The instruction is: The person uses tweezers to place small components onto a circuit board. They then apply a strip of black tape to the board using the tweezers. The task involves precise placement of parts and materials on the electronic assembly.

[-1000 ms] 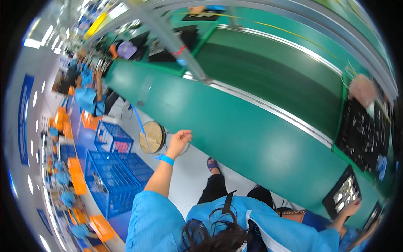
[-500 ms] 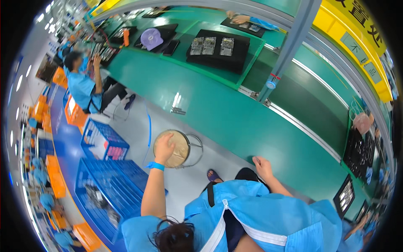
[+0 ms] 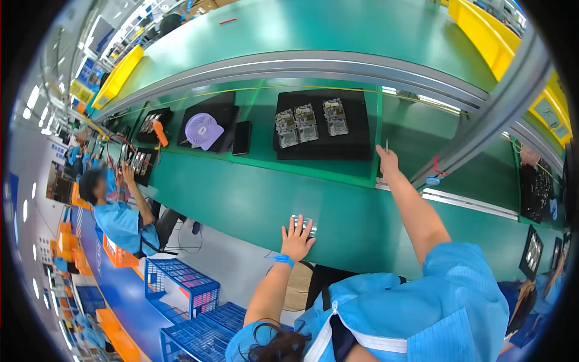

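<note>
My left hand (image 3: 296, 242) lies with its fingers spread on the green worktop (image 3: 241, 205), a blue band round its wrist. Small shiny silvery pieces (image 3: 309, 228) show by its fingertips, partly covered. My right hand (image 3: 389, 163) reaches farther forward, fingers closed, at the right edge of a green-framed area. Something thin and light sticks up from its fingers, too small to name. Left of it three circuit boards (image 3: 306, 122) rest on a black foam mat (image 3: 350, 145), not touched by either hand.
A black phone (image 3: 242, 137) and a purple fan (image 3: 204, 130) lie left of the mat. A metal post (image 3: 476, 133) and a rail (image 3: 301, 60) cross above the bench. Below are a round stool (image 3: 298, 288) and blue crates (image 3: 187, 283). A person (image 3: 120, 211) works at left.
I have come up closer to the bench. My left hand went from over the stool to the silvery pieces on the worktop; my right hand reached forward to the mat's right side.
</note>
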{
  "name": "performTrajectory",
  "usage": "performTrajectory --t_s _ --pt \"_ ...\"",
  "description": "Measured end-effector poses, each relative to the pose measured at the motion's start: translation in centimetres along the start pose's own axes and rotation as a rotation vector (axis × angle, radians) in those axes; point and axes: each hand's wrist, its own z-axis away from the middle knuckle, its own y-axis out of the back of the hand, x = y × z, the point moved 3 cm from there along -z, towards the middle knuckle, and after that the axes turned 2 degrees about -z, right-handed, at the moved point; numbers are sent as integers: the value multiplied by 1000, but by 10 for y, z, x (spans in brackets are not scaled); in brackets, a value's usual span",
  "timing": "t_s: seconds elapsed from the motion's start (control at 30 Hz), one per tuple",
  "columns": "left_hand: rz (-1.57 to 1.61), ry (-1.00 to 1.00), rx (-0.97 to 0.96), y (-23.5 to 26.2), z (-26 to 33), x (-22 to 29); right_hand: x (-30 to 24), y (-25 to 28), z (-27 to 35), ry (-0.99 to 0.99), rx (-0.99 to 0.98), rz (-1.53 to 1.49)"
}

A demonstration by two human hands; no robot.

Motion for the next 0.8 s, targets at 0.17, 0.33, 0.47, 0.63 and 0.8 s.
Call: performTrajectory --t_s 0.17,0.33,0.47,0.63,0.8 --pt "152 -41 99 24 -49 -15 -28 -16 -39 253 329 405" --pt "664 366 193 57 -139 -114 -30 -32 -32 156 280 558" --pt "1154 356 342 65 -268 -207 -35 -46 -38 251 228 605" --pt "1159 276 388 70 -325 -174 -23 -36 -24 267 192 258" --pt "1337 217 497 84 -313 -178 -27 -42 38 192 215 31"
